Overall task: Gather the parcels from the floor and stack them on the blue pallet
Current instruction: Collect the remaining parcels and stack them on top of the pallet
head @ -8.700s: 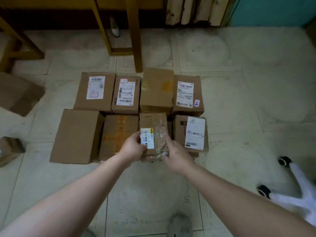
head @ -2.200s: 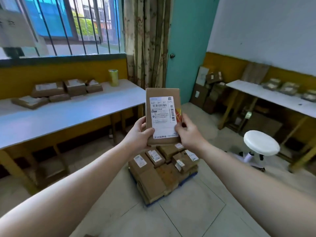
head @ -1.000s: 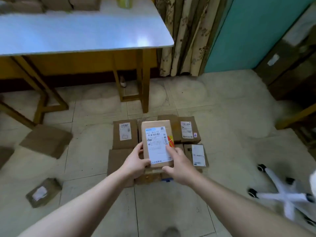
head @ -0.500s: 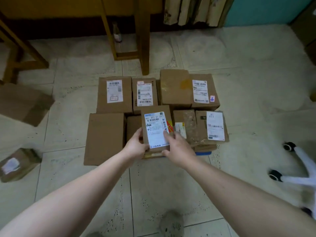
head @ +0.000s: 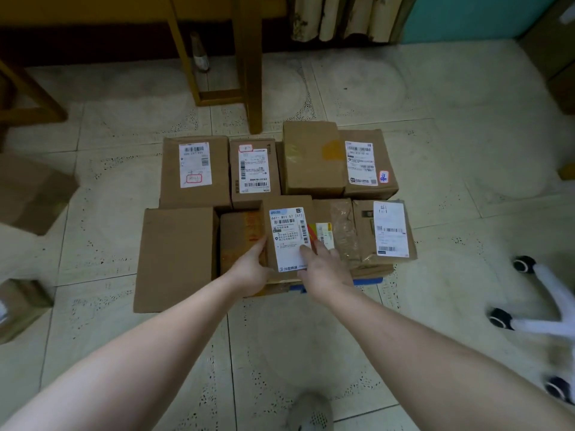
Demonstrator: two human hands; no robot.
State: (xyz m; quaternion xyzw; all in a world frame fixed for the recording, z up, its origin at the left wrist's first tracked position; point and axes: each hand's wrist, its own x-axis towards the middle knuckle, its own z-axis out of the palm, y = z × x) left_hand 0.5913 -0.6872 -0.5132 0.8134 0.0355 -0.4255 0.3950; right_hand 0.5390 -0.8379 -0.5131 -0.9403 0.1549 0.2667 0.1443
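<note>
While pinched by both hands' fingers point(head: 306, 251): one labelled parcel point(head: 287, 234) above eight stacked parcels point(head: 194, 171).

Flat brown parcel point(head: 287, 236), white label up, lying on stacked parcels point(head: 312, 164) between both hands; blue pallet point(head: 368, 280) edge just right of right hand point(head: 323, 269).

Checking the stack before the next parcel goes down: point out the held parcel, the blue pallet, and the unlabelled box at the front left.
held parcel point(head: 287, 237), head view, on its white label.
blue pallet point(head: 370, 280), head view, on its exposed front edge.
unlabelled box point(head: 175, 259), head view, on its bare top.
</note>
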